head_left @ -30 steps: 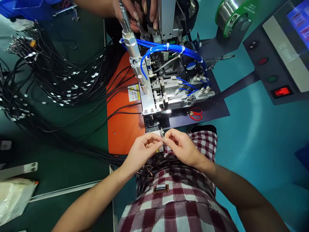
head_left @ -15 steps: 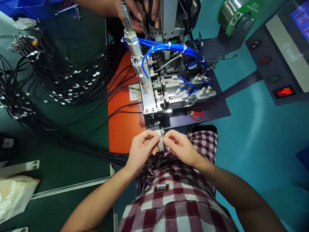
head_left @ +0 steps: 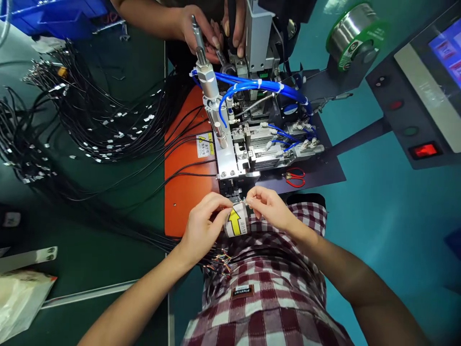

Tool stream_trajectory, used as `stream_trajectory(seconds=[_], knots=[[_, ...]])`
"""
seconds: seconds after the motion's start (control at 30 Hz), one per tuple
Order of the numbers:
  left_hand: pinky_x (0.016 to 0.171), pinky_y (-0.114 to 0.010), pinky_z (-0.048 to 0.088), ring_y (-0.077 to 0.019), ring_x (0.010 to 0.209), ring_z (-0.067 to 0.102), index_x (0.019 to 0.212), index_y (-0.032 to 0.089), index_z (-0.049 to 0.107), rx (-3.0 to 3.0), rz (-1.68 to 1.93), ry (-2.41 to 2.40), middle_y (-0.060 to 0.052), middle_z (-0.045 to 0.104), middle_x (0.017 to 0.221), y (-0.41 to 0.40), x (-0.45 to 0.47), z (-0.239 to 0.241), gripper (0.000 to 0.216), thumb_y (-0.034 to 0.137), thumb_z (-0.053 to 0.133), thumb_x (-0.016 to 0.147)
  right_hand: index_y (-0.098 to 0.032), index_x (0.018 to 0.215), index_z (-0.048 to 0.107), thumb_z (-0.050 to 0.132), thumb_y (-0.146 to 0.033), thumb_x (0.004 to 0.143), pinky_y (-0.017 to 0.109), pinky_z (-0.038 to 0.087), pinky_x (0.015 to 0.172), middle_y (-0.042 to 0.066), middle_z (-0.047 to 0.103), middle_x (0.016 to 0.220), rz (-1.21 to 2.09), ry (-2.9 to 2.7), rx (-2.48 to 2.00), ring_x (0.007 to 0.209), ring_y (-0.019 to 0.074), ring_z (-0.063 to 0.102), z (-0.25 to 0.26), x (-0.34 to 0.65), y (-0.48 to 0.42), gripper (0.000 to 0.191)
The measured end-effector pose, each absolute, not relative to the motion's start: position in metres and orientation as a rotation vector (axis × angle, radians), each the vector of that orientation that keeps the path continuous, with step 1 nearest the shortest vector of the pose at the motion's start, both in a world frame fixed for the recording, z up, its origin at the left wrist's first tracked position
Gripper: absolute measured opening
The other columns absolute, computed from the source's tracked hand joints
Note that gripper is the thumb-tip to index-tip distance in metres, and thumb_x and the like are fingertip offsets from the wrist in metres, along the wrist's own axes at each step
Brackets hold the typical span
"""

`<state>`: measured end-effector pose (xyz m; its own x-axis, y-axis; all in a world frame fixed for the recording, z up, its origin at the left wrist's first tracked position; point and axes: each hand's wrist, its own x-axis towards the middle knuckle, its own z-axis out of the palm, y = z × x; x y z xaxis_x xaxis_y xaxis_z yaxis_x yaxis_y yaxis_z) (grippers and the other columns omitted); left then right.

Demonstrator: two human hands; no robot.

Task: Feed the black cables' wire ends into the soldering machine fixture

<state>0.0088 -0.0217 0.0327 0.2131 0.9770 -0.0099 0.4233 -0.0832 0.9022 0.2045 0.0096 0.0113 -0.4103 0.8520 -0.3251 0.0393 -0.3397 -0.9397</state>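
My left hand (head_left: 205, 221) is closed in a pinch at the near end of the soldering machine (head_left: 259, 144), beside a white label with a yellow arrow (head_left: 235, 223). Facing it, my right hand (head_left: 268, 207) also pinches, its fingertips by a small metal part at the machine's end. Whatever lies between the fingers of either hand is too small to make out. Below my left hand, a bundle of black cables ends in bare coloured wires (head_left: 222, 259) at my lap.
Another person's hands (head_left: 201, 36) work with a tool behind the machine. Black cables (head_left: 118, 129) with white tips cover the left bench. Red-handled snips (head_left: 295, 178) lie on the dark base plate. A solder spool (head_left: 351, 38) and a control box (head_left: 414, 96) stand right.
My hands have drawn slightly apart, uncovering the yellow arrow label. The right hand has risen a little toward the machine. The whole view has shifted slightly.
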Motion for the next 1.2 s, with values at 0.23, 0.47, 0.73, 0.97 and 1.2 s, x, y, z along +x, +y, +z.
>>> stream_trajectory(seconds=[0.23, 0.47, 0.73, 0.97, 1.2], knots=[[0.068, -0.024, 0.050, -0.0142, 0.081, 0.057, 0.106, 0.013, 0.063, 2.391, 0.748, 1.261, -0.008, 0.055, 0.093, 0.008, -0.008, 0.003, 0.022, 0.011, 0.046, 0.092, -0.017, 0.072, 0.052, 0.059, -0.033, 0.080, 0.022, 0.031, 0.045, -0.006, 0.048, 0.060, 1.844, -1.280, -1.223, 0.045, 0.0063, 0.042, -0.012, 0.198, 0.038, 0.019], [0.059, -0.025, 0.050, -0.0151, 0.069, 0.055, 0.113, 0.009, 0.063, 2.598, 0.655, 1.189, -0.007, 0.056, 0.080, 0.010, -0.011, -0.002, 0.030, 0.013, 0.040, 0.094, -0.017, 0.073, 0.053, 0.059, -0.036, 0.080, 0.022, 0.032, 0.044, -0.006, 0.049, 0.060, 1.875, -1.227, -1.305, 0.044, 0.0062, 0.042, -0.019, 0.197, 0.038, 0.021], [0.059, -0.026, 0.050, -0.0166, 0.070, 0.057, 0.112, 0.010, 0.064, 2.607, 0.627, 1.203, -0.008, 0.057, 0.079, 0.014, -0.011, -0.001, 0.031, 0.015, 0.039, 0.095, -0.017, 0.074, 0.054, 0.058, -0.035, 0.081, 0.023, 0.033, 0.045, -0.006, 0.047, 0.057, 1.848, -1.231, -1.318, 0.044, 0.0074, 0.043, -0.020, 0.196, 0.036, 0.019], [0.058, -0.027, 0.050, -0.0172, 0.069, 0.056, 0.109, 0.009, 0.066, 2.626, 0.623, 1.207, -0.008, 0.057, 0.078, 0.014, -0.009, 0.000, 0.030, 0.014, 0.040, 0.094, -0.017, 0.077, 0.055, 0.057, -0.034, 0.084, 0.022, 0.034, 0.046, -0.006, 0.047, 0.057, 1.797, -1.240, -1.352, 0.045, 0.0074, 0.043, -0.020, 0.194, 0.033, 0.018], [0.056, -0.026, 0.048, -0.0166, 0.067, 0.054, 0.108, 0.009, 0.066, 2.650, 0.614, 1.218, -0.008, 0.057, 0.078, 0.013, -0.008, 0.001, 0.029, 0.012, 0.041, 0.093, -0.018, 0.080, 0.054, 0.054, -0.033, 0.088, 0.022, 0.035, 0.046, -0.006, 0.047, 0.059, 1.690, -1.323, -1.381, 0.046, 0.0086, 0.046, -0.023, 0.194, 0.027, 0.017]])
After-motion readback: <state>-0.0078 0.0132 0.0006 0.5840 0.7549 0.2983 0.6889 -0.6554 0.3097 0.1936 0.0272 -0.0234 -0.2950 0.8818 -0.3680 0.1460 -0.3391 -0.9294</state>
